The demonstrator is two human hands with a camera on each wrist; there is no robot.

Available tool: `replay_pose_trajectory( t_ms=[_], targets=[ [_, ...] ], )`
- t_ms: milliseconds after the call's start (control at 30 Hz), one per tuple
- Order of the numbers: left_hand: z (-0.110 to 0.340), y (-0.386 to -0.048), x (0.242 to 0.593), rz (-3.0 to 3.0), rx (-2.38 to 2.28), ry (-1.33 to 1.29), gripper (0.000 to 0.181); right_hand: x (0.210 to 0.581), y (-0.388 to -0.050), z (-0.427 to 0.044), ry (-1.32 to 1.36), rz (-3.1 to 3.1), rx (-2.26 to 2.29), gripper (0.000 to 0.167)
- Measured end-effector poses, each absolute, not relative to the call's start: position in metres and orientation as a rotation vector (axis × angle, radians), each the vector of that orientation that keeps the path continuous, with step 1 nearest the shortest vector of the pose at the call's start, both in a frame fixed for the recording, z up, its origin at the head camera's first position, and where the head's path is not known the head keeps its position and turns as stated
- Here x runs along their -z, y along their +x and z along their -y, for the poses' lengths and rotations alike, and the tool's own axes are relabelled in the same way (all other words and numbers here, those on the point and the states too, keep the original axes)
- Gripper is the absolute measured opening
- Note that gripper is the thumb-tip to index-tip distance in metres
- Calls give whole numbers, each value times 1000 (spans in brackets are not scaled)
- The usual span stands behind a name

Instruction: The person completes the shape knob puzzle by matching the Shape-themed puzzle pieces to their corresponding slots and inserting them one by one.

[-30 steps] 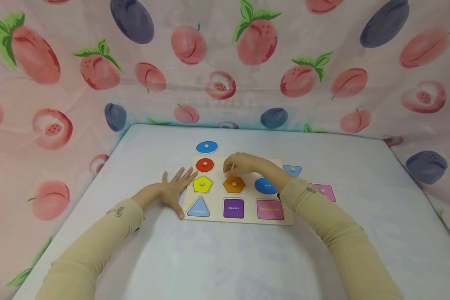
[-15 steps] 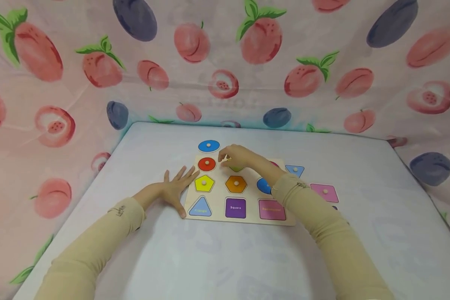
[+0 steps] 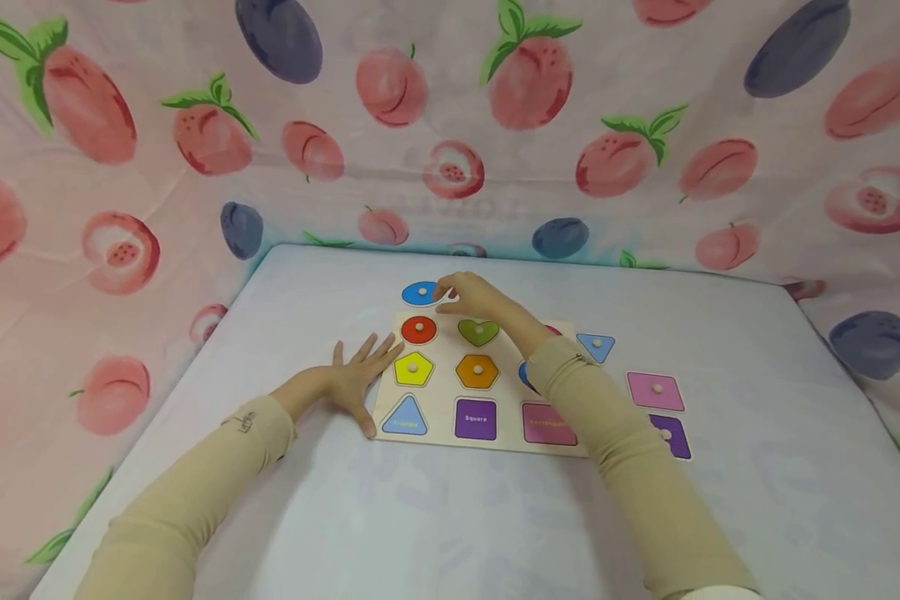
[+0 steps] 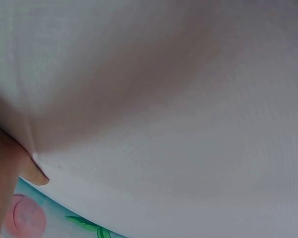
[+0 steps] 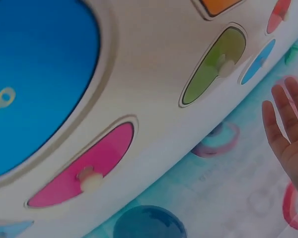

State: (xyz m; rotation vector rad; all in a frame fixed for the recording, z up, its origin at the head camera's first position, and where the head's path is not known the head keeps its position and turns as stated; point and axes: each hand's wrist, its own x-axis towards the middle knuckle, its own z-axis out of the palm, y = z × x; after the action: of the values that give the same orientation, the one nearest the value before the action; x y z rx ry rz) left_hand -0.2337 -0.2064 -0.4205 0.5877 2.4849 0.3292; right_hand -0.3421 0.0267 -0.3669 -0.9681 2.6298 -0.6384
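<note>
A pale wooden shape board (image 3: 438, 392) lies on the table. My left hand (image 3: 351, 385) is spread flat at its left edge, thumb near the lower corner; the left wrist view shows only part of this hand (image 4: 10, 171). Above the board's back edge, my right hand (image 3: 468, 297) has thumb and fingers apart, just right of the blue oval knob piece (image 3: 420, 293). In the right wrist view the right hand (image 5: 293, 129) shows extended fingers. Knobbed pieces fill several recesses: a red circle (image 3: 418, 330), green heart (image 3: 478, 332), yellow pentagon (image 3: 413, 368) and orange hexagon (image 3: 477, 371).
Recesses for a triangle (image 3: 404, 417), square (image 3: 476, 418) and rectangle (image 3: 550, 423) show printed names. Right of the board lie a light-blue triangle (image 3: 596, 347), a pink rectangle (image 3: 656, 391) and a purple square (image 3: 677, 437), partly behind my sleeve. Fruit-printed cloth (image 3: 300, 200) surrounds the table.
My right hand has moved away from the green heart, up and slightly left toward the blue oval piece. The heart is now uncovered. My left hand has stayed at the board's edge.
</note>
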Motion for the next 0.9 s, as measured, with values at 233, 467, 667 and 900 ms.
replay_pose_trajectory(
  t_ms=[233,467,667,900],
  targets=[
    [206,-233,418,-2479,-319,581,140,370,-358,-18,-964,-2638,708,28],
    [207,-234,420,-2492,-307,581,140,373,-370,-4,-981,-2680,694,27],
    [208,-233,422,-2488,-321,578,140,378,-372,7,-967,-2694,650,28],
    [207,-233,420,-2488,-319,585,141,381,-375,11,-867,-2781,512,25]
  ],
)
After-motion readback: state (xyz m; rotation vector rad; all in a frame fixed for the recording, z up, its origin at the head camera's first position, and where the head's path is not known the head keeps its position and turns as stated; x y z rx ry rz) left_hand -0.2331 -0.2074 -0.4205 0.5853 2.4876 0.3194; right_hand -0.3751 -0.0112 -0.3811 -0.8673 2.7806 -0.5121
